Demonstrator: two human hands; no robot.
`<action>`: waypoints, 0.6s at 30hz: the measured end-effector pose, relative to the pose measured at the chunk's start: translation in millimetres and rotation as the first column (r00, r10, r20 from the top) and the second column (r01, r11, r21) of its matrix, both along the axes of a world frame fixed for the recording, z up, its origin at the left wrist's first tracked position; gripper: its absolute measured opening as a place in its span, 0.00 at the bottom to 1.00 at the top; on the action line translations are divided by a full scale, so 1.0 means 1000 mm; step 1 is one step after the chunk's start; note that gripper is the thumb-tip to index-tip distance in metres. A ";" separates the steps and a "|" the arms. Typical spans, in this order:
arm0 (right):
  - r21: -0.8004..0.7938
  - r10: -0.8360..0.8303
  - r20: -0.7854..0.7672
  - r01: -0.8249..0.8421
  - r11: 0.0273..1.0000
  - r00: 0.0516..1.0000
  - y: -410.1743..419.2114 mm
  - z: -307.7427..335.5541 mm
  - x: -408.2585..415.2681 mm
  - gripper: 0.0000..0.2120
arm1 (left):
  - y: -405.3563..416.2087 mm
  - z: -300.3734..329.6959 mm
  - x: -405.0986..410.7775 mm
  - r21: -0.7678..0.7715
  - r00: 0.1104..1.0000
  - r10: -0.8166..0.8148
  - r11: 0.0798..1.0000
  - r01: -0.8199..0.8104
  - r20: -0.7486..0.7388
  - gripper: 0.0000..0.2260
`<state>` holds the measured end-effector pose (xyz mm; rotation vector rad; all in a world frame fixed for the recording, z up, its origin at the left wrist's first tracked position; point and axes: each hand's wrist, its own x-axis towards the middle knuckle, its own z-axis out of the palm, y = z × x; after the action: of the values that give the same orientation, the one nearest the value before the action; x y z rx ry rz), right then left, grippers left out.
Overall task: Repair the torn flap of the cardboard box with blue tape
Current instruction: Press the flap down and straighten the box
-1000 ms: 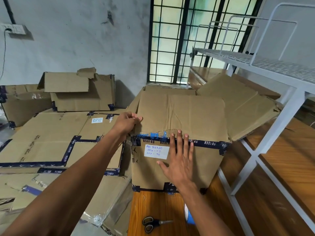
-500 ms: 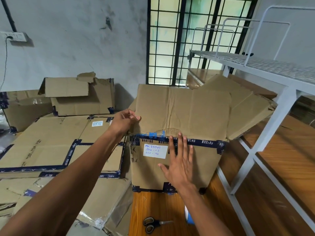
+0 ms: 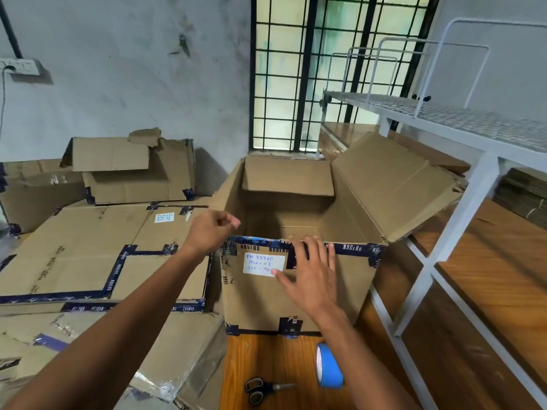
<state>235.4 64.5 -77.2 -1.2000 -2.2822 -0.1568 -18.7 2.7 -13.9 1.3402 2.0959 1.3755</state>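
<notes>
The cardboard box (image 3: 310, 303) stands open on the wooden floor, with dark printed tape along its near rim and a white handwritten label (image 3: 264, 263) on its front. Its near flap (image 3: 299, 232) is folded down inside, the far flap (image 3: 287, 176) hangs inward, and the right flap (image 3: 393, 184) leans outward. My left hand (image 3: 211, 232) hovers at the box's near left corner, fingers curled shut, with nothing visible in them. My right hand (image 3: 307, 273) lies flat on the front face, fingers spread over the rim. A blue tape roll (image 3: 328, 365) stands on the floor in front of the box.
Black-handled scissors (image 3: 260, 390) lie on the floor left of the tape roll. Flattened and stacked cardboard boxes (image 3: 88, 253) fill the left side. A white metal rack (image 3: 461, 220) stands close on the right. A barred window (image 3: 310, 72) is behind.
The near flap, upright before in my left hand, has gone down inside the box. My left hand let it go and sits at the corner. My right hand stays on the front.
</notes>
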 end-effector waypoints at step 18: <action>-0.676 -0.627 -0.633 0.072 0.734 0.454 0.074 0.041 0.100 0.41 | -0.059 -0.050 0.030 0.051 0.470 0.042 0.982 -0.184 0.882 0.13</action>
<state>335.5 138.5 -36.0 -1.5884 -1.1439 0.8626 11.2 -56.6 -64.3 0.2889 1.3556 1.7602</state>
